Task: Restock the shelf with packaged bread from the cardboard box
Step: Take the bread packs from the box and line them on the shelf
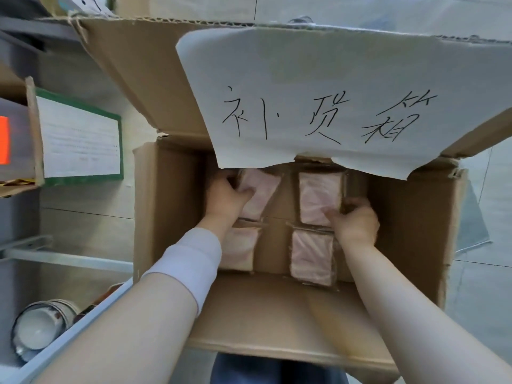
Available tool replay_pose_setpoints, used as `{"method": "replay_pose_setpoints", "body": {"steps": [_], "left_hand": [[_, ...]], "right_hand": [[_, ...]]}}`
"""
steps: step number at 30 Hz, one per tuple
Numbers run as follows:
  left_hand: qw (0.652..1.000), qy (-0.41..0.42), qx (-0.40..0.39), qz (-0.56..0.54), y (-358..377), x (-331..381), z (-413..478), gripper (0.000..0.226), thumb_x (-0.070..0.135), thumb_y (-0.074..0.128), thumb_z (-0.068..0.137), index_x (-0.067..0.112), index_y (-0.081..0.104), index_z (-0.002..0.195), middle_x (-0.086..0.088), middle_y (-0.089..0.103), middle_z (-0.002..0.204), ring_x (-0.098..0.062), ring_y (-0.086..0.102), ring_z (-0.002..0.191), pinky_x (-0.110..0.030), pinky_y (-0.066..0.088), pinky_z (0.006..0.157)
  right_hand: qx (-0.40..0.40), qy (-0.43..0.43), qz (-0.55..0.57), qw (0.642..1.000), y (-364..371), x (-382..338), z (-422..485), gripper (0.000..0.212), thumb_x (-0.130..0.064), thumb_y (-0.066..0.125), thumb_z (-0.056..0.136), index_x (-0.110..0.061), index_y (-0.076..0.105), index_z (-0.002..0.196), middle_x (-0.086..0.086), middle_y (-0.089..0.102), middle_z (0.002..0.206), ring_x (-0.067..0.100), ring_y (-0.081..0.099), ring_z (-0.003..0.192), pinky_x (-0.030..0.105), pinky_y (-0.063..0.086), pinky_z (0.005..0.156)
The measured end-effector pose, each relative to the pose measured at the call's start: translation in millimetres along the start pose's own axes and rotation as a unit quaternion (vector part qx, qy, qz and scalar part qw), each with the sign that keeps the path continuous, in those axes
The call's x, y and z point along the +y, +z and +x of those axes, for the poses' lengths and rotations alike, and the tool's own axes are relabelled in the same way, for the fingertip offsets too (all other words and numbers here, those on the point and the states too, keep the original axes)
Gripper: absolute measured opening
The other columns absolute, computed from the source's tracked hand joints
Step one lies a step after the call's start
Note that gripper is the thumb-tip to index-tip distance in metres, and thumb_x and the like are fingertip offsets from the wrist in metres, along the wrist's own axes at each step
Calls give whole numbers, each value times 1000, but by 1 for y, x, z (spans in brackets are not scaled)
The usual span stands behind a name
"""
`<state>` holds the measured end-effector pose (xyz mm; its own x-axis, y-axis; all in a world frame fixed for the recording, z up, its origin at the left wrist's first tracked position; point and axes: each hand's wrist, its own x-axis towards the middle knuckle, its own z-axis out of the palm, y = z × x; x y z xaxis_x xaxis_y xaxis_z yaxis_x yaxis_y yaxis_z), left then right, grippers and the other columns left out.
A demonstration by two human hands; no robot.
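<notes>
Four clear-wrapped pale pink bread packs lie in the open brown cardboard box [155,212]: the left hand [225,199] has its fingers closed on the far-left pack [260,189], the right hand [356,221] grips the far-right pack [318,198], two more sit nearer. The box stands on grey floor tiles [482,286], its flap bearing a handwritten white paper sheet [318,87]

Both forearms reach forward and down, roughly parallel, well apart. Left hand [225,196]: back facing up, fingers curled closed in a grasp, thumb [243,193] pointing right; a pale sleeve cuff [191,264] bunched on the forearm. Right hand [356,221]: back up, fingers bent and pinching, forearm bare.
</notes>
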<state>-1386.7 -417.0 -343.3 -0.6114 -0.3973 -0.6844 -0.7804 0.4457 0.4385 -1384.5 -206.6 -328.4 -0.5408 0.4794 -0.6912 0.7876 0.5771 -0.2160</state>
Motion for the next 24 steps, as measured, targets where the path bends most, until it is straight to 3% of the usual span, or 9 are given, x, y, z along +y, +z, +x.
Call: {"method": "replay_pose_setpoints", "body": {"steps": [2, 6, 10, 14, 16, 20, 24], "left_hand": [[998, 50, -20, -10, -8, 3, -14, 46, 14, 73, 75, 9, 53, 116, -11, 60, 117, -25, 55, 109, -23, 38, 83], [987, 154, -44, 24, -29, 3, -51, 35, 15, 73, 75, 23, 51, 101, 4, 56, 107, -12, 51, 98, -22, 37, 81], [977, 213, -25, 9, -56, -1, -98, 31, 20, 72, 76, 24, 53, 100, 9, 57, 103, -9, 52, 96, -16, 36, 79], [972, 218, 12, -89, -93, -2, -162, 39, 16, 76, 73, 28, 53, 102, 15, 58, 93, 2, 52, 87, 3, 35, 75], [971, 197, 28, -134, -112, -6, -201, 39, 18, 75, 74, 35, 51, 100, 21, 57, 90, 7, 54, 83, 2, 37, 72], [952, 136, 80, -261, -147, -27, -287, 28, 24, 72, 78, 38, 51, 90, 18, 59, 91, 6, 57, 83, -3, 46, 60], [908, 132, 186, -351, -183, -61, -387, 19, 25, 68, 81, 34, 53, 89, 11, 60, 88, -2, 57, 81, -9, 48, 62]], "right_hand": [[10, -25, 54, 998, -11, 0, -8, 47, -19, 75, 75, -10, 52, 114, 5, 59, 104, 30, 57, 109, 31, 42, 85], [50, -69, 38, 996, -38, 0, -29, 54, -15, 77, 74, -6, 52, 121, 13, 59, 118, 30, 56, 110, 30, 41, 88], [60, -114, -15, 992, -71, 14, -63, 44, -20, 77, 73, -3, 61, 111, 18, 62, 110, 33, 58, 101, 30, 39, 80], [23, -120, -37, 992, -104, 36, -116, 39, -23, 77, 73, -7, 63, 106, 15, 67, 105, 31, 59, 100, 29, 36, 74], [-2, -121, -38, 992, -119, 49, -146, 40, -27, 78, 72, -9, 64, 104, 12, 69, 103, 28, 60, 98, 26, 33, 70], [-67, -115, -10, 991, -142, 81, -207, 49, -34, 80, 68, -7, 67, 108, 10, 70, 102, 26, 63, 95, 29, 43, 76], [-204, -121, 82, 968, -162, 111, -281, 33, -21, 79, 71, -6, 69, 98, 9, 71, 86, 25, 67, 81, 35, 55, 72]]}}
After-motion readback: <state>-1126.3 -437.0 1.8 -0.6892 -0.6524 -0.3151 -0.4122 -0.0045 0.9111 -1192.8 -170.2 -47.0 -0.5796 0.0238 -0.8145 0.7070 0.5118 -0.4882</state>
